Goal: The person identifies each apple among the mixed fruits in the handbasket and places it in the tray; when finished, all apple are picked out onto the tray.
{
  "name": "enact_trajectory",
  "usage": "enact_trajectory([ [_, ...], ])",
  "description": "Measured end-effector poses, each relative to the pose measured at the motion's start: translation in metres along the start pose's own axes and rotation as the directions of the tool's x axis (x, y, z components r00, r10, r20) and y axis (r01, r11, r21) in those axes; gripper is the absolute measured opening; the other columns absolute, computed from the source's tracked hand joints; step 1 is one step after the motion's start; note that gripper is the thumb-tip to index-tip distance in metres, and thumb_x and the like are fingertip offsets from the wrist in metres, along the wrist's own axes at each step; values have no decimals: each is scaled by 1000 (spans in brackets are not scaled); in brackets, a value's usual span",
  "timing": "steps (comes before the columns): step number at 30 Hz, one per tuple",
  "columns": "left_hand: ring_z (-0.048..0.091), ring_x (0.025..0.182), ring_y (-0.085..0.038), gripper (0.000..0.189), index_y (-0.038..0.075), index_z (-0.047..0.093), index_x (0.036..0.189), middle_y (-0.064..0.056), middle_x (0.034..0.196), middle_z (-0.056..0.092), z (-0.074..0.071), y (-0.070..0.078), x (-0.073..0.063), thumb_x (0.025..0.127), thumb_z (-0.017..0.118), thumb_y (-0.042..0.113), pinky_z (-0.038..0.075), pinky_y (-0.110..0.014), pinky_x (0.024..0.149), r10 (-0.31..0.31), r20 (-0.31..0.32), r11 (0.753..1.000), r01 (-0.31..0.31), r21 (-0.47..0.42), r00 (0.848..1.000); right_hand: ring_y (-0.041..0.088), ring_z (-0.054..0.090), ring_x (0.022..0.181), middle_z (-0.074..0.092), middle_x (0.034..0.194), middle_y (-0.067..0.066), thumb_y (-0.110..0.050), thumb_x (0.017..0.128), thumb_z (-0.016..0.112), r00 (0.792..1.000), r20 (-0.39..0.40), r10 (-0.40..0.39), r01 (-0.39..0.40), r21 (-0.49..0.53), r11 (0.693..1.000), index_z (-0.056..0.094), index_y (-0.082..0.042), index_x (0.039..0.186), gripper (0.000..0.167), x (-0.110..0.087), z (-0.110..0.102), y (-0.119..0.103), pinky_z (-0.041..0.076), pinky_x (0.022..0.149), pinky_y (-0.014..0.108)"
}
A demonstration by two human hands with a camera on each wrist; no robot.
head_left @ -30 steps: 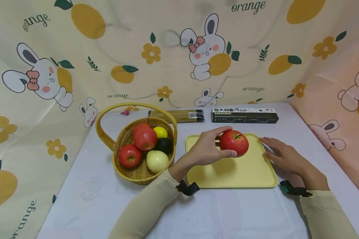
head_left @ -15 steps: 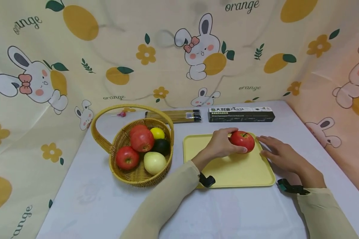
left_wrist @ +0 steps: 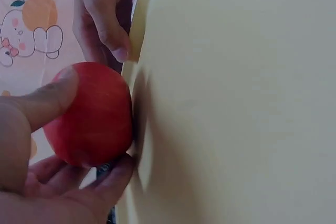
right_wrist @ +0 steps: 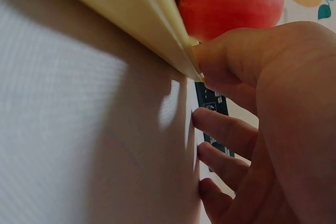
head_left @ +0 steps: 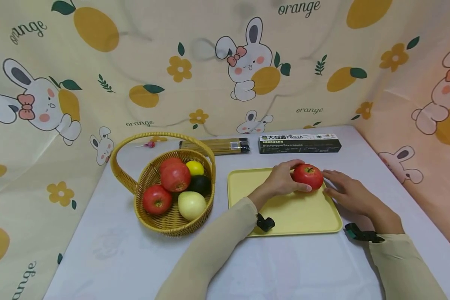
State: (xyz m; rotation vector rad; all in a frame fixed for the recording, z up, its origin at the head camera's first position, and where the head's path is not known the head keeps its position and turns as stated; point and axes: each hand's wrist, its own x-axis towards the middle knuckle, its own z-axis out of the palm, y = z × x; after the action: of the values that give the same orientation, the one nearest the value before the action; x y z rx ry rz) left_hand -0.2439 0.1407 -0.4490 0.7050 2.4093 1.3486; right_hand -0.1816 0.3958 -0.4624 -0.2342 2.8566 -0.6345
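My left hand (head_left: 283, 180) grips a red apple (head_left: 308, 177), thumb on the near side and fingers on the far side. The apple is at the far right corner of a shallow yellow tray (head_left: 288, 216). In the left wrist view, the apple (left_wrist: 97, 116) is right at the tray surface, with its shadow beside it. My right hand (head_left: 354, 198) rests at the tray's right edge. In the right wrist view its thumb (right_wrist: 220, 59) is at the tray's rim, and its other fingers lie loosely bent on the tablecloth outside it.
Left of the tray stands a wicker basket (head_left: 138, 208) with a tall handle, holding several red fruits, a lemon (head_left: 195, 168), a dark green fruit (head_left: 200, 184) and a pale one (head_left: 192, 205). Behind lie a pasta box (head_left: 300, 146), a long brown pack (head_left: 221, 146) and a small pink object (head_left: 150, 144).
My left hand has carried the apple to the right and lowered it at the tray's far right corner. The right hand has stayed at the tray edge. The head view has shifted slightly.
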Motion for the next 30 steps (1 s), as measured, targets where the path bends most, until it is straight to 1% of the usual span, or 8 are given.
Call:
enact_trajectory([
  [3,62,129,-14,82,20,59,157,2,147,69,1,3,-1,85,97,29,57,-20,100,13,-3,994,-12,105,1000,65,31,154,35,171,34,-41,108,66,1000,-1,-3,3,3,1000,40,-8,168,74,2,0,-1,32,112,88],
  [7,60,133,-17,93,18,51,164,1,150,69,0,8,-7,85,97,33,55,-22,107,-5,-22,977,10,215,1000,64,32,154,36,171,33,-39,107,68,1000,-7,-21,21,8,1000,42,-8,168,72,6,0,-2,32,112,88],
  [13,67,133,-14,101,15,45,167,-1,153,67,-9,16,-28,84,98,34,56,-22,109,-32,-39,978,39,204,999,64,31,155,36,171,34,-37,107,69,1000,-3,-20,20,4,1000,43,-8,167,71,9,-1,-3,31,111,89],
  [16,67,137,-15,96,15,48,165,2,161,61,-18,20,-43,85,97,34,58,-23,106,-19,-41,989,25,144,999,64,28,156,35,171,34,-38,107,69,1000,7,-8,8,10,1000,41,-9,168,73,9,-1,-3,30,112,89],
  [20,67,139,-18,84,14,55,161,1,161,61,-31,27,-67,89,94,29,59,-23,105,24,-38,999,-26,-46,999,65,27,156,32,172,34,-42,107,68,1000,20,23,-24,18,1000,38,-10,170,77,6,-1,-2,32,110,89],
  [24,67,137,-12,73,15,61,157,-1,156,66,-47,31,-96,91,92,25,55,-18,108,59,-24,976,-62,-206,998,66,26,155,31,172,35,-43,107,67,999,29,37,-38,35,999,36,-8,170,78,2,1,-1,33,109,89],
  [27,67,135,-6,69,16,63,155,3,154,67,-63,29,-119,92,91,24,53,-18,110,81,-2,959,-79,-273,997,66,27,155,32,172,36,-41,108,66,1000,21,23,-23,33,999,37,-7,170,77,1,2,0,32,111,88],
  [30,67,135,-5,69,14,63,155,5,153,67,-80,24,-141,92,90,20,54,-21,113,110,15,943,-100,-316,994,66,27,154,33,171,36,-40,108,65,1000,11,12,-13,19,1000,37,-6,169,75,1,3,-1,30,112,88],
])
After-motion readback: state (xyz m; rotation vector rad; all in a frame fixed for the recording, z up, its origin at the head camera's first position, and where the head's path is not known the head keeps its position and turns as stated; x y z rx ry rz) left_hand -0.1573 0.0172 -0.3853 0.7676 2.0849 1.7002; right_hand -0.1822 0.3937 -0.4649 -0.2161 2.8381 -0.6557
